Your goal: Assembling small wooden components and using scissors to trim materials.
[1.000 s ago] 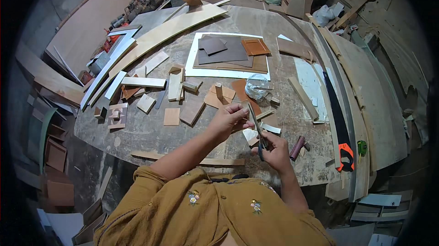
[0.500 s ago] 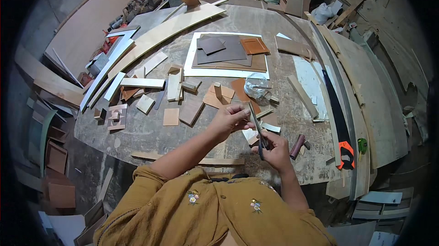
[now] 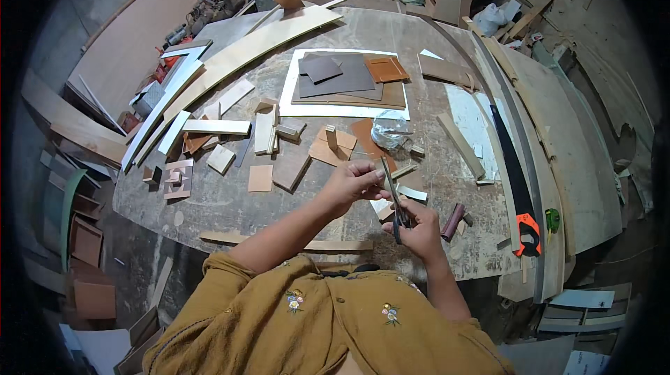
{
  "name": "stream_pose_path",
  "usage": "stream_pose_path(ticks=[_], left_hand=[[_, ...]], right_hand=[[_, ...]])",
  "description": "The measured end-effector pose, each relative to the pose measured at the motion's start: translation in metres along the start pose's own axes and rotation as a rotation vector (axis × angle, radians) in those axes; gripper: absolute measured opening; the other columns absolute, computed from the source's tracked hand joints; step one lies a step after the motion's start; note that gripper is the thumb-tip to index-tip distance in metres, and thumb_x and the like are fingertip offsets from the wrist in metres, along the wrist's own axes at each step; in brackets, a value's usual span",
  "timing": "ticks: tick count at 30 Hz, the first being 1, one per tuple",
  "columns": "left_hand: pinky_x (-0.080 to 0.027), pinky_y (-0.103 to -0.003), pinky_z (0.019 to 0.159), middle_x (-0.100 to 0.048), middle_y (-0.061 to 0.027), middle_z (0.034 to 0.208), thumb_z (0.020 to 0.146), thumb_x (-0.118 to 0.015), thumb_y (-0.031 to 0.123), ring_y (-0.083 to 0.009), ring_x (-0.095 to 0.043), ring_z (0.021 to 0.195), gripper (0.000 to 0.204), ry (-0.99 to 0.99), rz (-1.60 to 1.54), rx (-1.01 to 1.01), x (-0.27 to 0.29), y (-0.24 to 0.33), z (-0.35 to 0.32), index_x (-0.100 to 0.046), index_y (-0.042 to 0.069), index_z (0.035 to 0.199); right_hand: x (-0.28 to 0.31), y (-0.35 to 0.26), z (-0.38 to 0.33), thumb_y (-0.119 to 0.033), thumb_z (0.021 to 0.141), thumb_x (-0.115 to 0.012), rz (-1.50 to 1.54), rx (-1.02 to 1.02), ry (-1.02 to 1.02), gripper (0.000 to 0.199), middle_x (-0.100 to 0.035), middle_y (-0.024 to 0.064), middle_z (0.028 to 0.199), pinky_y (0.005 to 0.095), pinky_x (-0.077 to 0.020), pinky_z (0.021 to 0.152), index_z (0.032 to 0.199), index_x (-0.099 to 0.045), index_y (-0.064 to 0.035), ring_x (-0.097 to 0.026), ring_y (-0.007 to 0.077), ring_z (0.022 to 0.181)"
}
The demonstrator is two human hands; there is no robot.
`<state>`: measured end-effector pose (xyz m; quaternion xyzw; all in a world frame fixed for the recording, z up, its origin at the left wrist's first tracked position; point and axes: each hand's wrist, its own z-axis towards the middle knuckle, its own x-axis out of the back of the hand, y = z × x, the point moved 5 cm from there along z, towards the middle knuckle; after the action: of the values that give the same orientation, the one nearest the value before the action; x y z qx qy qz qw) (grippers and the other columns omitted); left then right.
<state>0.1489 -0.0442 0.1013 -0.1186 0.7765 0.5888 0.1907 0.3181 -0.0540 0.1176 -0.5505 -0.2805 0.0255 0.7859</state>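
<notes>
Near the front edge of the worktable (image 3: 209,218), my right hand (image 3: 421,233) grips a pair of scissors (image 3: 392,192) by its dark handles, with the blades pointing up and away from me. Just left of the blades, my left hand (image 3: 356,185) is closed in a pinch. Whatever lies between its fingertips is too small to make out. Beyond the hands, a small wooden piece stands upright on a light brown square board (image 3: 328,150). A round clear plastic container or roll (image 3: 391,131) sits beyond the scissors.
Wood blocks and offcuts (image 3: 265,131) are scattered left of centre. Stacked dark panels (image 3: 342,76) rest on a white sheet at the back. On the right lie a handsaw (image 3: 515,173) with an orange handle, a green tape measure (image 3: 553,220) and a dark red cylinder (image 3: 452,222).
Both hands and the scissors keep almost the same place. The view has shifted very slightly; nothing on the table has visibly moved.
</notes>
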Motion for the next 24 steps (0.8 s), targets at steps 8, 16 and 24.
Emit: stream_pose_path(ticks=[8, 16, 24], left_hand=[[-0.054, -0.022, 0.064, -0.061, -0.0051, 0.075, 0.09, -0.057, 0.017, -0.0168, -0.067, 0.074, 0.017, -0.024, -0.02, -0.006, -0.002, 0.0, 0.002, -0.057, 0.003, 0.082], [-0.054, -0.023, 0.066, -0.062, -0.0025, 0.078, 0.09, -0.058, 0.022, -0.0152, -0.067, 0.074, 0.018, -0.094, 0.052, 0.013, -0.008, 0.003, 0.005, -0.058, 0.004, 0.086], [-0.054, -0.024, 0.066, -0.062, -0.0045, 0.079, 0.089, -0.058, 0.02, -0.0152, -0.066, 0.074, 0.017, -0.105, 0.073, 0.006, -0.007, 0.008, 0.011, -0.058, 0.003, 0.087]], right_hand=[[0.001, 0.005, -0.002, -0.014, 0.066, -0.08, -0.056, 0.015, -0.017, 0.039, -0.054, 0.0011, 0.06, 0.024, -0.0387, 0.048, 0.101, -0.065, -0.0044, -0.045, 0.0067, 0.051], [0.0, 0.001, 0.003, -0.005, 0.067, -0.078, 0.159, -0.049, -0.04, 0.046, -0.062, -0.0042, 0.082, 0.0162, -0.0368, 0.054, 0.11, -0.062, -0.001, -0.045, -0.0006, 0.063], [0.002, 0.009, 0.009, -0.011, 0.066, -0.08, 0.146, -0.021, 0.019, 0.042, -0.062, 0.0019, 0.066, 0.0218, -0.0417, 0.051, 0.104, -0.065, -0.0047, -0.048, 0.0028, 0.057]])
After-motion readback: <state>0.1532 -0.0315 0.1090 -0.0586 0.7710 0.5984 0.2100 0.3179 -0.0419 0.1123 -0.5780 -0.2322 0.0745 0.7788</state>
